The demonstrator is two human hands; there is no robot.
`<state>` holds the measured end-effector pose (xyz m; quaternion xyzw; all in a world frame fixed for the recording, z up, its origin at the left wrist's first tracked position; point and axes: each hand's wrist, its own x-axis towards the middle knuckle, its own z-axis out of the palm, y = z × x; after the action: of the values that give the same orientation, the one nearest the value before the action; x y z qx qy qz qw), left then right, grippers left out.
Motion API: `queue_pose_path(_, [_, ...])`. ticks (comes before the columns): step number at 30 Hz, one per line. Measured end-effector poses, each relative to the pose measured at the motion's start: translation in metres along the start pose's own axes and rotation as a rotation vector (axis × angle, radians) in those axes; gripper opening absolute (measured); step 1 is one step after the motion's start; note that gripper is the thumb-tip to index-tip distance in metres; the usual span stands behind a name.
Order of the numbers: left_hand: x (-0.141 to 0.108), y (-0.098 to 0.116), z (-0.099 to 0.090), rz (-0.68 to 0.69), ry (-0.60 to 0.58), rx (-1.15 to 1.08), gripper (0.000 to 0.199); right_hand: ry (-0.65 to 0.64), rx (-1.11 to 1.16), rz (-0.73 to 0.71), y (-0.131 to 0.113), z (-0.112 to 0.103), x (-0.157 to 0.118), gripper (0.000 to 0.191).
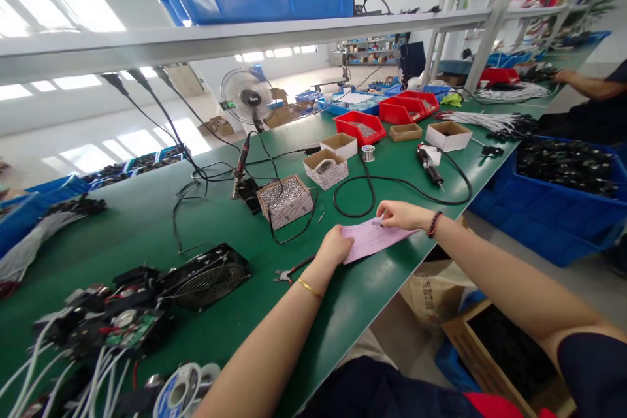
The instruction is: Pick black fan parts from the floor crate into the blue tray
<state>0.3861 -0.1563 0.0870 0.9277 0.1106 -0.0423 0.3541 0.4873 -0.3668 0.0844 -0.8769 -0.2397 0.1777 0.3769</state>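
The bench top (274,313) is smooth, glossy green, and on it are a flared cardboard box (290,217) filled with small shiny metal pieces, a ridged-looking black cable (392,178) curling in loops, slant-fronted red plastic bins (360,128) and a dark boxy fan unit (210,277) with a round wire guard. Thin and papery, a pink sheet (365,243) is at the near edge of the bench, between the person's two hands; I cannot tell whether it lies fully flat on the surface. Its long axis runs left to right across the view, rising slightly towards the right-hand end. It is pale pink, roughly oblong, with faint darker marks too small to read. The left hand (336,245) grips its left end, thumb on top. The right hand (399,215) has its fingertips pinched together on a small pale piece (377,221) over the sheet's far edge. Beside the left wrist lie wire cutters (284,275) with bare metal jaws.
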Motion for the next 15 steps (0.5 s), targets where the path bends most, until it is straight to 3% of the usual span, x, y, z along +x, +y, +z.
queue_pose_path(4, [-0.017,0.008,-0.011,0.045,0.101,0.020,0.042,0.180,-0.085,0.030,-0.002,0.001,-0.003,0.021])
queue_pose_path(7, [-0.068,-0.001,-0.031,0.225,0.206,-0.026,0.048,0.373,-0.055,-0.080,0.001,-0.008,-0.020,0.022])
queue_pose_path(9, [-0.116,-0.011,-0.046,0.352,0.155,-0.086,0.042,0.434,0.037,-0.233,0.000,-0.006,-0.035,0.027])
queue_pose_path(13, [-0.208,-0.034,-0.059,0.496,-0.147,-0.058,0.027,0.237,0.164,-0.437,-0.016,0.028,-0.062,0.048])
queue_pose_path(15, [-0.238,-0.050,-0.059,0.489,-0.092,0.002,0.023,0.067,0.161,-0.504,-0.030,0.057,-0.073,0.045])
